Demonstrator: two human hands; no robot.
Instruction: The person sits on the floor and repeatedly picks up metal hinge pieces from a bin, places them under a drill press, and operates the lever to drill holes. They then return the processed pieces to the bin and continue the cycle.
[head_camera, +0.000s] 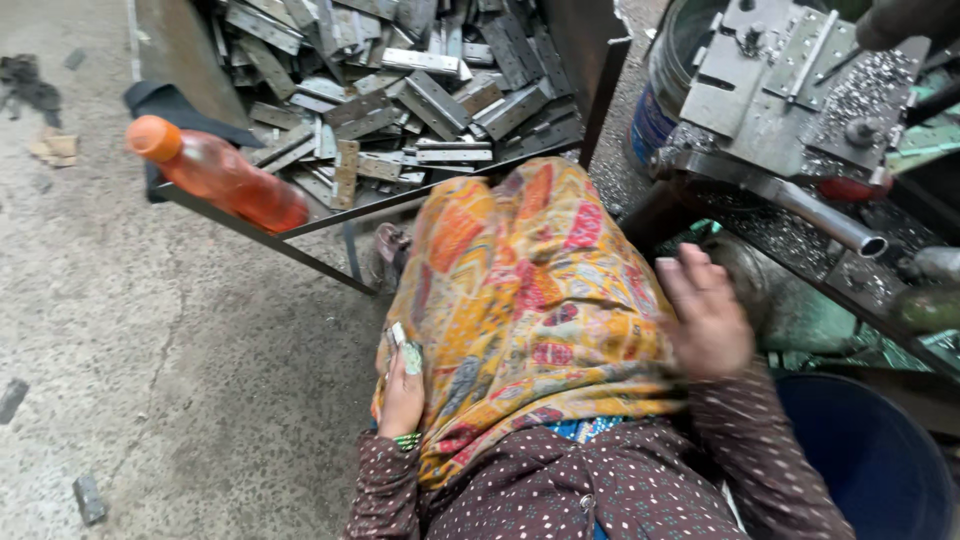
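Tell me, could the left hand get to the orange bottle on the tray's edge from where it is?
Probably yes. The left hand rests on the patterned cloth over the lap, and the orange bottle lies up and to its left on the tray's rim, with only bare floor between.

Dark brown sleeves (560, 500) dotted with small pale specks, lower centre; green bangles (407, 441) ring the left wrist, lower centre-left.
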